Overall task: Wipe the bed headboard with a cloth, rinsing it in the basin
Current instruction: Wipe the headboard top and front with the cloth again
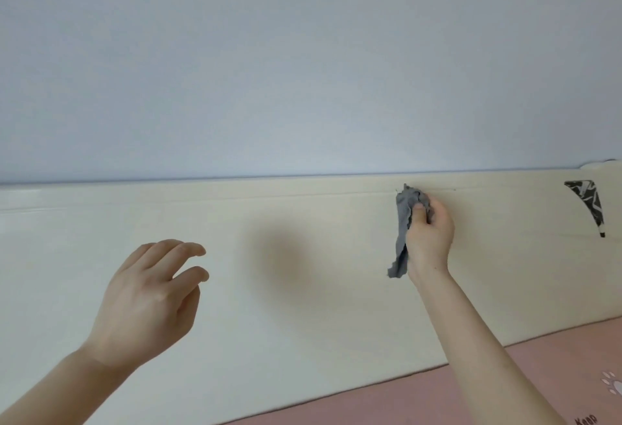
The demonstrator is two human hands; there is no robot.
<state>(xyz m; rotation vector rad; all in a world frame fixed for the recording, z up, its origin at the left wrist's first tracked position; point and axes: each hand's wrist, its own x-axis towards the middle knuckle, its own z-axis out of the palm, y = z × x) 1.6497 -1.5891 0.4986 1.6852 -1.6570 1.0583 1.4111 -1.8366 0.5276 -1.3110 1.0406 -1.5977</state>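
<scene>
The cream headboard (303,239) runs across the whole view below a pale blue wall. My right hand (429,239) grips a bunched grey cloth (405,219) and holds it against the headboard just under its top ledge, right of centre. A loose tail of the cloth hangs down beside my wrist. My left hand (148,300) hovers in front of the headboard at the lower left, fingers loosely spread, holding nothing. No basin is in view.
A pink bedsheet (505,387) with a paw print and some lettering fills the lower right corner. A black-and-white patterned wedge-shaped mark (589,205) sits on the headboard at the far right. A shadow falls on the headboard's middle.
</scene>
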